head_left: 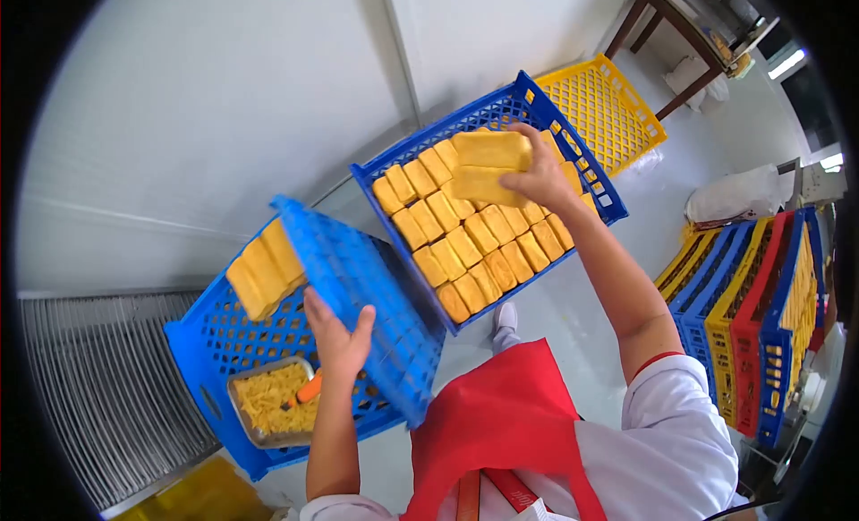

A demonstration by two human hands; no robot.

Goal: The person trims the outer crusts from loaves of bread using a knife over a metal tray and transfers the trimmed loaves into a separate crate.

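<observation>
My right hand [539, 174] is closed around two golden rectangular bread pieces [492, 161], lifted above a dark blue crate [407, 269]. Rows of similar bread pieces [465, 248] lie in that crate. At the left, my left hand [340, 337] straddles the edge of a tilted light blue crate [371, 293], thumb on one side and fingers on the other. Below it, a lower light blue crate [201, 342] holds several bread pieces [266, 269] and a metal tray [268, 439] of yellow shreds. An orange-handled tool [309, 389] rests in the tray, partly behind my left forearm.
A yellow crate [608, 109] lies on the floor behind the dark blue one. Stacked coloured crates [734, 333] stand at the right. A dark wooden table [689, 51] is at the back right. Grey metal racks [98, 378] lean at the left, beside the white wall [224, 100].
</observation>
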